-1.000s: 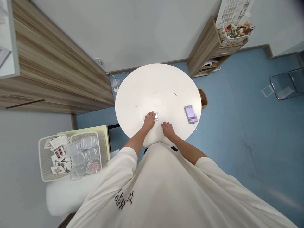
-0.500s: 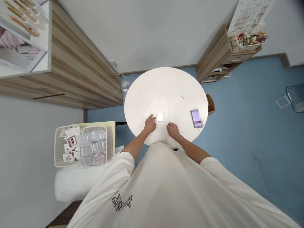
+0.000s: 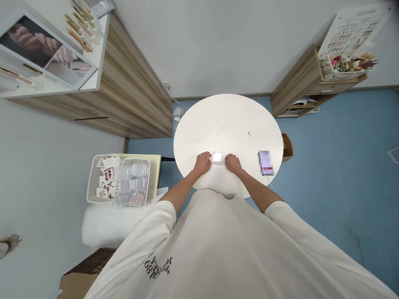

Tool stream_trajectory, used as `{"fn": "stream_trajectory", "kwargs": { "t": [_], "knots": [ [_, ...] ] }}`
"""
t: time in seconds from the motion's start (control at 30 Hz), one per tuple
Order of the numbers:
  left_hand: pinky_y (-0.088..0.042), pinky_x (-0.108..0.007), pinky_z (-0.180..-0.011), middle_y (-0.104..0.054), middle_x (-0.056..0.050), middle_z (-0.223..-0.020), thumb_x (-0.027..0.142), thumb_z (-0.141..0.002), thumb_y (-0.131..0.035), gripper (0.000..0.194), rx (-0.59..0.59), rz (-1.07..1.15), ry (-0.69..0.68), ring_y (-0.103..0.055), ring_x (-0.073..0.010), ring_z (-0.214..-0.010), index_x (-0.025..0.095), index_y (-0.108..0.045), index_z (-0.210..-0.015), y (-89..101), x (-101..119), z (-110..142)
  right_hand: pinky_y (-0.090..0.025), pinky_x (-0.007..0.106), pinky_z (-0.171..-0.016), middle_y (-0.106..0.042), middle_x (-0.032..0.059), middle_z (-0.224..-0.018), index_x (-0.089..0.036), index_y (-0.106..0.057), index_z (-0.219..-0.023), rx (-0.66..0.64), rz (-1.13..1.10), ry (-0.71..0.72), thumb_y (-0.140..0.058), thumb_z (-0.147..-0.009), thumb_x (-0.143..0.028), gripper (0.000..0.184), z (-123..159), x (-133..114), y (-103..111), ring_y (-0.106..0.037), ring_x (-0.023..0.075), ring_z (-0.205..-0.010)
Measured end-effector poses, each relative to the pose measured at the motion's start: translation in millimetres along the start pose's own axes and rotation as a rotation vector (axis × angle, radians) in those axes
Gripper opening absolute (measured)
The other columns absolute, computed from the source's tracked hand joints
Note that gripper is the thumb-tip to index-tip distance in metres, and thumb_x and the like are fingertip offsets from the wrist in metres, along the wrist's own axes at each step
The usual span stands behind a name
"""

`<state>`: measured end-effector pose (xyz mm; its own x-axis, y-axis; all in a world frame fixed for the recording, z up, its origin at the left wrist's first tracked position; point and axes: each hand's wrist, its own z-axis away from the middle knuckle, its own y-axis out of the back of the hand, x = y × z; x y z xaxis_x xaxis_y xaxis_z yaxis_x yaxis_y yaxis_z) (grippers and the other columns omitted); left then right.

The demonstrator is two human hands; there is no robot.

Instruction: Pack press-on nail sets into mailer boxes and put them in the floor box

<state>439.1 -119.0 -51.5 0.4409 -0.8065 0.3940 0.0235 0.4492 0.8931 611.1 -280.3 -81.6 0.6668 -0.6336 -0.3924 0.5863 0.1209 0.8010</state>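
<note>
A small clear plastic box (image 3: 217, 157) with a white card showing through it lies flat on the round white table (image 3: 227, 120), close to my body. My left hand (image 3: 203, 163) rests at its left side, fingers bent and closed on that edge. At the opposite edge is my right hand (image 3: 233, 163), its curled fingertips on the box's right side. The exact hold of the thumbs is too small to make out. Farther right on the table lies a phone (image 3: 266, 162), blurred out, with a white cable running from it.
Baskets of printed cards (image 3: 108, 174) and clear plastic boxes (image 3: 136, 182) stand on a side table at left. Wooden cabinets flank the table, the left one (image 3: 134, 79) large, the right one (image 3: 296, 85) bearing a basket of dried flowers (image 3: 349, 66). A small dark mark (image 3: 249, 133) shows on the tabletop.
My right hand has moved left to the box, where before it lay apart from it. My left hand stays at the box's left edge. The camera view has shifted.
</note>
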Motion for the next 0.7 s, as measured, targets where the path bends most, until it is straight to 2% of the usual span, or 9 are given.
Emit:
{"fn": "stream_trajectory", "kwargs": {
  "t": [0.07, 0.17, 0.23, 0.3, 0.43, 0.7],
  "knots": [
    [-0.041, -0.045, -0.104, -0.059, -0.012, -0.133, 0.015, -0.097, -0.040, 0.036, -0.012, -0.043, -0.113, -0.055, -0.0276, -0.122, 0.021, -0.058, -0.127, 2.0, 7.6, 4.1, -0.042, 0.037, -0.094, -0.062, 0.0141, -0.129, -0.018, -0.065, -0.117, 0.000, 0.023, 0.004, -0.041, -0.101, -0.021, 0.029, -6.3, 1.3, 0.2, -0.056, 0.0271, -0.114],
    [-0.043, -0.042, -0.095, -0.062, -0.012, -0.120, 0.011, -0.094, -0.043, 0.034, -0.131, -0.115, -0.265, -0.058, -0.0271, -0.109, 0.021, -0.061, -0.120, -3.5, 18.8, 8.0, -0.041, 0.036, -0.092, -0.064, 0.0144, -0.124, -0.017, -0.065, -0.115, 0.010, 0.047, 0.005, -0.040, -0.101, -0.020, 0.028, -12.6, 3.1, -0.1, -0.057, 0.0268, -0.112],
    [-0.043, -0.041, -0.092, -0.063, -0.011, -0.117, 0.009, -0.092, -0.044, 0.035, -0.209, -0.150, -0.313, -0.058, -0.0265, -0.106, 0.020, -0.062, -0.119, -11.3, 24.4, 7.6, -0.041, 0.036, -0.091, -0.065, 0.0146, -0.122, -0.017, -0.064, -0.115, 0.014, 0.059, 0.007, -0.039, -0.102, -0.020, 0.028, -15.9, 4.0, 0.6, -0.058, 0.0267, -0.110],
    [-0.043, -0.040, -0.092, -0.062, -0.012, -0.120, 0.007, -0.090, -0.045, 0.037, -0.240, -0.171, -0.307, -0.058, -0.0263, -0.107, 0.020, -0.062, -0.120, -19.5, 27.7, 4.5, -0.040, 0.036, -0.090, -0.065, 0.0148, -0.119, -0.017, -0.063, -0.115, 0.012, 0.068, 0.008, -0.038, -0.103, -0.021, 0.029, -19.2, 4.3, 2.1, -0.059, 0.0266, -0.107],
    [-0.040, -0.041, -0.100, -0.057, -0.012, -0.136, 0.006, -0.089, -0.046, 0.042, -0.216, -0.181, -0.244, -0.053, -0.0277, -0.122, 0.020, -0.059, -0.126, -30.7, 27.3, -8.0, -0.039, 0.036, -0.087, -0.067, 0.0143, -0.115, -0.017, -0.062, -0.113, 0.006, 0.083, -0.014, -0.036, -0.104, -0.022, 0.028, -26.7, 2.9, 5.0, -0.061, 0.0266, -0.103],
    [-0.038, -0.043, -0.106, -0.048, -0.012, -0.152, 0.006, -0.088, -0.045, 0.047, -0.181, -0.221, -0.168, -0.044, -0.0288, -0.137, 0.020, -0.055, -0.132, -37.5, 16.3, -33.4, -0.039, 0.035, -0.084, -0.069, 0.0137, -0.110, -0.018, -0.060, -0.113, -0.013, 0.074, -0.084, -0.034, -0.104, -0.022, 0.028, -36.8, -2.0, 7.8, -0.064, 0.0262, -0.099]
  ]
}}
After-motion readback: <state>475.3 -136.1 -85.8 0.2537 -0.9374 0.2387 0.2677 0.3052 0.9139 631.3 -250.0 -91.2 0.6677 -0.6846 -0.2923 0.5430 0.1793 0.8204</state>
